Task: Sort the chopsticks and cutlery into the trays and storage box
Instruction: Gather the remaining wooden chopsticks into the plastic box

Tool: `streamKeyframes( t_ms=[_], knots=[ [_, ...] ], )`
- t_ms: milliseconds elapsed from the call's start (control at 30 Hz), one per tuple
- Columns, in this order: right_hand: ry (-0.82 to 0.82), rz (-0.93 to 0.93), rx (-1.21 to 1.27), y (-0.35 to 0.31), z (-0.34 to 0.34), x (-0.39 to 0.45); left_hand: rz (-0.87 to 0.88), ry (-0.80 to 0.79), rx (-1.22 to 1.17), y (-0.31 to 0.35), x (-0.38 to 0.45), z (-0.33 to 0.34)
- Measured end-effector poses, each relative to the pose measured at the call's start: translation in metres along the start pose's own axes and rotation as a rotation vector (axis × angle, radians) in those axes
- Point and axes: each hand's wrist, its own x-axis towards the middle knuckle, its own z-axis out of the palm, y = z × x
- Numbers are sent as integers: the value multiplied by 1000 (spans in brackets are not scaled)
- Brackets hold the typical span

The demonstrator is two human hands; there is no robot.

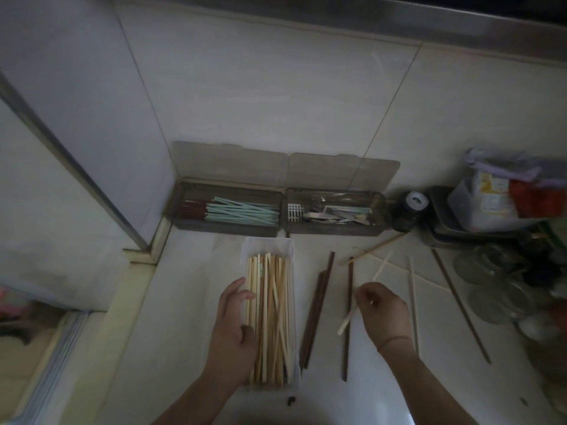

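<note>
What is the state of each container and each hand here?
Left box: lid open, holds green and dark red chopsticks.
Right box: lid open, holds metal cutlery.
White tray: filled with pale chopsticks.
Left hand: holds tray's side.
Right hand: pinches a pale chopstick.

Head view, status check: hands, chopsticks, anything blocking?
Left hand gripping white tray edge. Right hand pinching one pale chopstick. Dark chopsticks loose on counter. Nothing blocking.
</note>
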Motion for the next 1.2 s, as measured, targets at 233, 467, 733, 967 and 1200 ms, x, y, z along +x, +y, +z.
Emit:
streamKeyframes(
  t_ms=[233,467,733,967,1200],
  knots=[
    [2,-535,151,-62,13,-44,-5,6,-2,1,0,1],
    [-121,-842,-422,-63,51,-67,7,10,10,2,0,1],
    [-213,-888,-594,-57,45,-71,24,19,3,0,-1,2],
    [221,-452,-189,5,9,-3,5,14,7,-2,-1,1],
    [-21,304,-504,82,-36,28,-5,-9,23,0,-1,1]
  ],
)
